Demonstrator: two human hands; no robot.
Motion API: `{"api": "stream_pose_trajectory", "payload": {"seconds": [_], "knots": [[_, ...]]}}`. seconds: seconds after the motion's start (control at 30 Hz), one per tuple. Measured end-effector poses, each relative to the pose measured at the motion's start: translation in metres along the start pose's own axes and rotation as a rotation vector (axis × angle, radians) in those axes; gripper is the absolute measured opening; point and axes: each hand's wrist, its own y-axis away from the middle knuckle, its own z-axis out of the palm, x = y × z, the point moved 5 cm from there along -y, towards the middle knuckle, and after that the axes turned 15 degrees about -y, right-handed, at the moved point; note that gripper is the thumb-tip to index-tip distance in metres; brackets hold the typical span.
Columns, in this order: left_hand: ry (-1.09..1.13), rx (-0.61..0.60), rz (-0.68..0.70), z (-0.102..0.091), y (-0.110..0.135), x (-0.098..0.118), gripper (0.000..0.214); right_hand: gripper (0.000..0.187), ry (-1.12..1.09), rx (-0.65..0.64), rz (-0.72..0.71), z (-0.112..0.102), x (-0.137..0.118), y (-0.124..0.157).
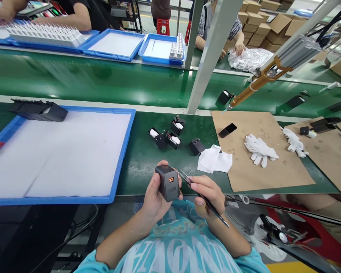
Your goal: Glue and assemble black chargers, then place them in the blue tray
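My left hand (155, 195) is closed around a black charger housing (168, 185), whose port side with orange inside faces up toward me. Between the fingers of my right hand (208, 195) is a pair of dark tweezers (211, 206), the tips slightly apart and pointing at the charger's right side. Just beyond my hands, several black charger units lie on the green bench: an opened one (157, 137) with white inside, another opened one (173, 140), and a closed one (197, 146). White paper (215, 159) lies beside the closed unit.
At left a blue-rimmed tray (121, 151) holds a row of black casings (39, 110). Brown cardboard (261, 176) at right bears a black shell (227, 130) and white gloves (260, 148). An orange-sleeved tool (250, 89) hangs above a green conveyor (102, 77). Co-workers sit beyond.
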Motion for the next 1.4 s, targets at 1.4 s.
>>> {"api": "stream_pose_trajectory", "payload": {"seconds": [1.4], "knots": [[-0.13,0.141,0.07,-0.013,-0.003,0.005,0.044,0.022,0.067,-0.058,0.045,0.004,0.0,-0.003]]}}
